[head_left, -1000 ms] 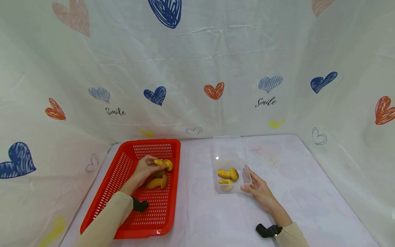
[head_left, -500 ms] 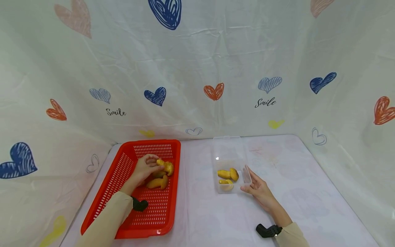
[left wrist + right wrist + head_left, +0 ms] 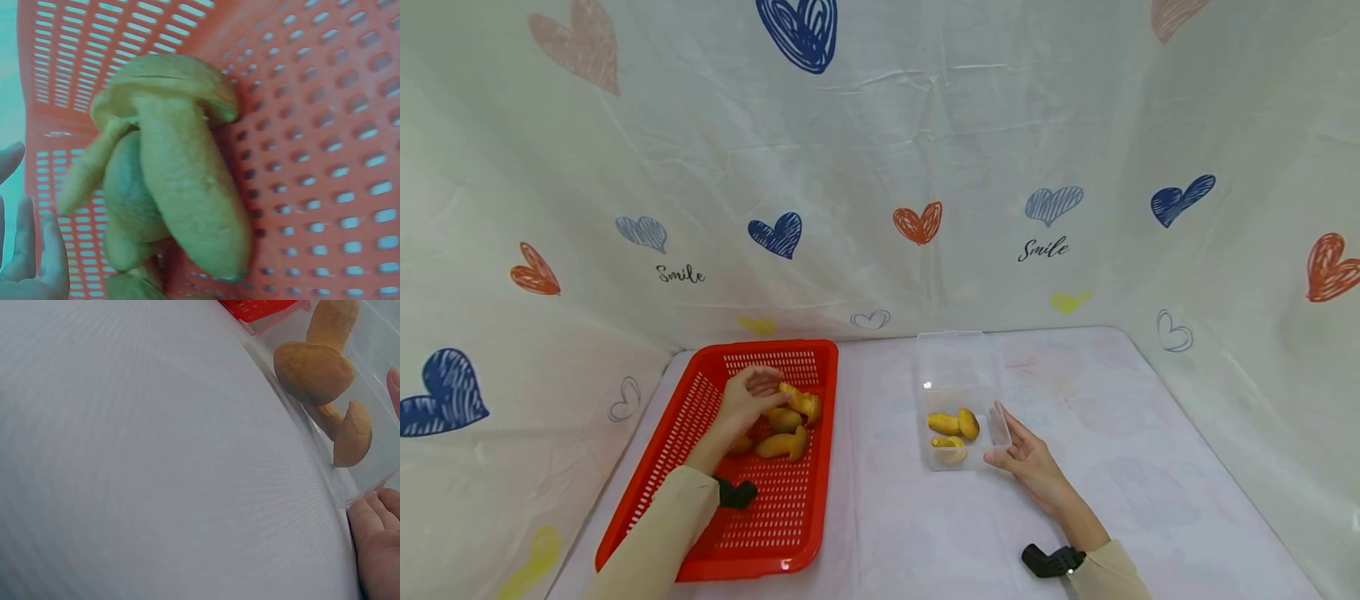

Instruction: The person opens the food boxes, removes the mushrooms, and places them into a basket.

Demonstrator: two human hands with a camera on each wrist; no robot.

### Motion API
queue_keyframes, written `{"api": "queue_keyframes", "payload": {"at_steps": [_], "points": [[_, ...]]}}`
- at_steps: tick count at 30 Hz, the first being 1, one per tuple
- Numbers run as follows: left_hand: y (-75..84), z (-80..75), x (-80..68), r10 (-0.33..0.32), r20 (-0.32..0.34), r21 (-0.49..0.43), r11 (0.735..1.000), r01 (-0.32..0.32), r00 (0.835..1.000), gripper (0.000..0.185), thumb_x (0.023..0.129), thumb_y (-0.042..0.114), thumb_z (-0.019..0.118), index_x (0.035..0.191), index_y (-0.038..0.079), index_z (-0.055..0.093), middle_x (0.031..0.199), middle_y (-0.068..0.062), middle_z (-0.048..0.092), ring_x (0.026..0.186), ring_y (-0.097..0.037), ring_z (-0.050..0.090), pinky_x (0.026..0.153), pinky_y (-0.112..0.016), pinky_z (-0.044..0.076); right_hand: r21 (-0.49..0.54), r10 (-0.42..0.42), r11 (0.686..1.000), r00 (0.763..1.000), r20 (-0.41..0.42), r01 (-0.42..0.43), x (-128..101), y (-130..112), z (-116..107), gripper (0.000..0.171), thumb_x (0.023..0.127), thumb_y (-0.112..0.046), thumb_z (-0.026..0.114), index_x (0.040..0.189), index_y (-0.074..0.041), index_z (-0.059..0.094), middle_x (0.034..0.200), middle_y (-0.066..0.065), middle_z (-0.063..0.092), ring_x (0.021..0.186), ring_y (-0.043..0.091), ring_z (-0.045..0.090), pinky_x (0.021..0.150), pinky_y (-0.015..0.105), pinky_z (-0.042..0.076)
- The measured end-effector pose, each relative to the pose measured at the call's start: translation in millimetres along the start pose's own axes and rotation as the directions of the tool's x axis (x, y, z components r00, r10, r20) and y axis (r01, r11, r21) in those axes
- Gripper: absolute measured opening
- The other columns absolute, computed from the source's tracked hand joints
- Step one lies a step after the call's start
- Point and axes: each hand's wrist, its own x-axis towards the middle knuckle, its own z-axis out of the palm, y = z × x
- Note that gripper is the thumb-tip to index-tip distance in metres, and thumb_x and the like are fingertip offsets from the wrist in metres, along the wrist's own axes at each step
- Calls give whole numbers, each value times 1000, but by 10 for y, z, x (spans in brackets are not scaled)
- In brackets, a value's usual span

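My left hand (image 3: 747, 400) hovers over the red slotted basket (image 3: 818, 500) with its fingers loosely extended. Just past its fingertips, a yellow-brown mushroom (image 3: 808, 407) leans across other mushrooms inside. In the left wrist view, a thick-stemmed mushroom (image 3: 194, 181) fills the middle, while the left fingers (image 3: 55, 256) stand apart from it at the left edge. My right hand (image 3: 1033, 468) holds the right end of a clear plastic box (image 3: 934, 462), thumb at the near corner and fingers along the side. Two mushrooms lie in the box, the larger mushroom (image 3: 967, 423) farther back.
The transparent lid (image 3: 953, 358) stands raised behind the box. A white cloth covers the table (image 3: 887, 533), with a gap between basket and box. A white curtain (image 3: 850, 142) with printed hearts hangs behind the table.
My left hand has let go of the mushroom, which now rests lower among the others in the basket. That hand has drawn slightly up and left; the right hand has stayed at the box.
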Motion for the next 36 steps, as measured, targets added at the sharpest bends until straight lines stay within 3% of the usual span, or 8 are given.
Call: {"api": "queue_keyframes", "payload": {"at_steps": [7, 21, 29, 36], "points": [[143, 2, 16, -16, 12, 3, 1000, 16, 1000, 47, 88, 7, 77, 127, -5, 54, 133, -25, 56, 126, -38, 53, 91, -19, 51, -15, 8, 1000, 1000, 1, -8, -1, 4, -9, 93, 90, 5, 69, 161, -10, 11, 165, 14, -7, 149, 33, -5, 91, 21, 51], [597, 100, 116, 31, 110, 38, 999, -36, 993, 51, 92, 9, 73, 137, 0, 49, 138, -22, 55, 125, -36, 55, 92, -24, 52, -15, 5, 1000, 1000, -6, -5, 1, 18, -25, 94, 89, 4, 70, 161, -12, 11, 166, 10, -4, 149, 29, 0, 92, 22, 51], [866, 239, 183, 76, 195, 14, 997, -80, 978, 57, 92, 11, 73, 141, 2, 46, 140, -22, 53, 125, -35, 55, 90, -22, 53, -16, -7, 1000, 1000, -2, 7, 2, 28, -37, 94, 89, 5, 70, 161, -11, 12, 166, 11, -3, 149, 30, -1, 95, 23, 50], [1038, 428, 193, 154, 255, -23, 988, -153, 955, 56, 89, 7, 76, 138, 0, 50, 136, -21, 56, 124, -35, 56, 93, -24, 51, -18, -3, 1000, 1000, 2, 3, 10, 22, -39, 92, 90, 5, 69, 161, -11, 12, 166, 12, -3, 149, 28, 1, 92, 22, 51]]}}
